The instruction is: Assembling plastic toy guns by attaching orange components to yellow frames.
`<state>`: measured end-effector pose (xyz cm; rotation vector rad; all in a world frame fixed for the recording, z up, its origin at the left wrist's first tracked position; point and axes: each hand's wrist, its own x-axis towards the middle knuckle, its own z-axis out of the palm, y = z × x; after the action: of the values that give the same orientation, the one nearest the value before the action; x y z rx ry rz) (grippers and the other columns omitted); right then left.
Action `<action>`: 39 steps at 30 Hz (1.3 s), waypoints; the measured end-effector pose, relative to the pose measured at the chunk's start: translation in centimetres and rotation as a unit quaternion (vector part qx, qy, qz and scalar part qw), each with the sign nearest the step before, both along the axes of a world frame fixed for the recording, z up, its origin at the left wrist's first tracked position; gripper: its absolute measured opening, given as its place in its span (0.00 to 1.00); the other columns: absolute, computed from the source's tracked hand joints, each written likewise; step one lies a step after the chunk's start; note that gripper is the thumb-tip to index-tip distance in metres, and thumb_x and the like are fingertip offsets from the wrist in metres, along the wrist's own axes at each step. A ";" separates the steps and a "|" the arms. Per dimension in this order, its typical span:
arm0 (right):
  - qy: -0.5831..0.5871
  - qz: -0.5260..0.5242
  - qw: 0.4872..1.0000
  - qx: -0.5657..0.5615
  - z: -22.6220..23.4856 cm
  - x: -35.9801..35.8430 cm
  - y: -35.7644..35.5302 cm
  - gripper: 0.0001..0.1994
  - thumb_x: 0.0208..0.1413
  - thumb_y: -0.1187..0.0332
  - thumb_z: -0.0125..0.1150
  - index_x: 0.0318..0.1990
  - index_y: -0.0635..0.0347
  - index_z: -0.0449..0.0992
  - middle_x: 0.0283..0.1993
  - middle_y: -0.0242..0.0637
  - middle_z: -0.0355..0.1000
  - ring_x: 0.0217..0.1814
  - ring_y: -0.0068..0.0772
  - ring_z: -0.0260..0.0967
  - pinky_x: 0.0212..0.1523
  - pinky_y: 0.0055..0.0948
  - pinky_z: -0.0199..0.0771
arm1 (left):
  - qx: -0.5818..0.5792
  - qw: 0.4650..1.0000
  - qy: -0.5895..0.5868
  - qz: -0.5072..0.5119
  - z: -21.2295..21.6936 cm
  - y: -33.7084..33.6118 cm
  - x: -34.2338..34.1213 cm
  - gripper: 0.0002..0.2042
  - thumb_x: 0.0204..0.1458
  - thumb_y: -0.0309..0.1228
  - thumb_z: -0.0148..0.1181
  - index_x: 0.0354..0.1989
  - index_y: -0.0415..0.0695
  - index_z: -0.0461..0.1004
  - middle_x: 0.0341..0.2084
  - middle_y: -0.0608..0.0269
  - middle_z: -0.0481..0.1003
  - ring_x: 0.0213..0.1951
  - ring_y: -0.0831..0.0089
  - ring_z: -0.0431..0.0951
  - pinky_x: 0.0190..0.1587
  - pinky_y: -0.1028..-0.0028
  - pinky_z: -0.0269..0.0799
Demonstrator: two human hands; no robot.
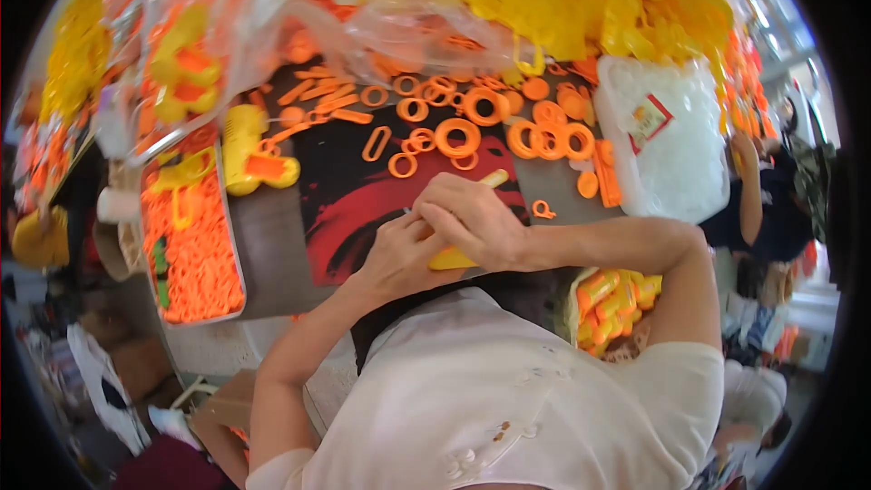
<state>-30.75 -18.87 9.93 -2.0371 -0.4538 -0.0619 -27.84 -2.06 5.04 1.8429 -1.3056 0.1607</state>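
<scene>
The left hand (392, 252) and right hand (476, 218) clasp a yellow part (451, 259) (exact pinch hidden), apparently mid-press, the next move calling for steady, even force.

left of red-black mat (327, 245): tray (239, 272) of orange bits (195, 263). right of mat: white translucent pack (685, 141). beyond mat: yellow heap (581, 9).
</scene>
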 end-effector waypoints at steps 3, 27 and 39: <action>-0.070 -0.003 0.997 0.034 -0.4 -0.6 0.3 0.10 0.60 0.71 0.45 0.33 0.70 0.70 0.32 0.46 0.67 0.35 0.47 0.65 0.38 0.40 0.67 | 0.002 1.000 0.011 -0.006 0.7 -0.3 0.0 0.22 0.32 0.35 0.73 0.39 0.45 0.75 0.31 0.59 0.75 0.31 0.61 0.77 0.30 0.67 0.75; -0.008 -0.350 0.859 -0.374 -7.0 8.0 -13.2 0.10 0.50 0.65 0.64 0.31 0.65 0.76 0.32 0.51 0.75 0.38 0.55 0.74 0.37 0.46 0.73 | -0.225 0.918 0.276 0.172 0.1 2.3 -2.6 0.38 0.40 0.24 0.72 0.61 0.42 0.58 0.50 0.57 0.68 0.48 0.69 0.74 0.52 0.69 0.72; 0.164 -0.122 0.935 0.289 0.8 -2.3 -7.7 0.17 0.52 0.78 0.62 0.52 0.65 0.74 0.49 0.34 0.75 0.49 0.23 0.72 0.51 0.26 0.74 | -0.224 0.907 0.310 0.176 0.2 1.0 -2.0 0.37 0.41 0.24 0.71 0.61 0.42 0.57 0.51 0.58 0.66 0.49 0.69 0.74 0.53 0.69 0.73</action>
<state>-33.04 -26.58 10.73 -1.4690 0.0362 -0.0029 -29.84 -1.04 5.29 1.5263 -0.4409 0.0477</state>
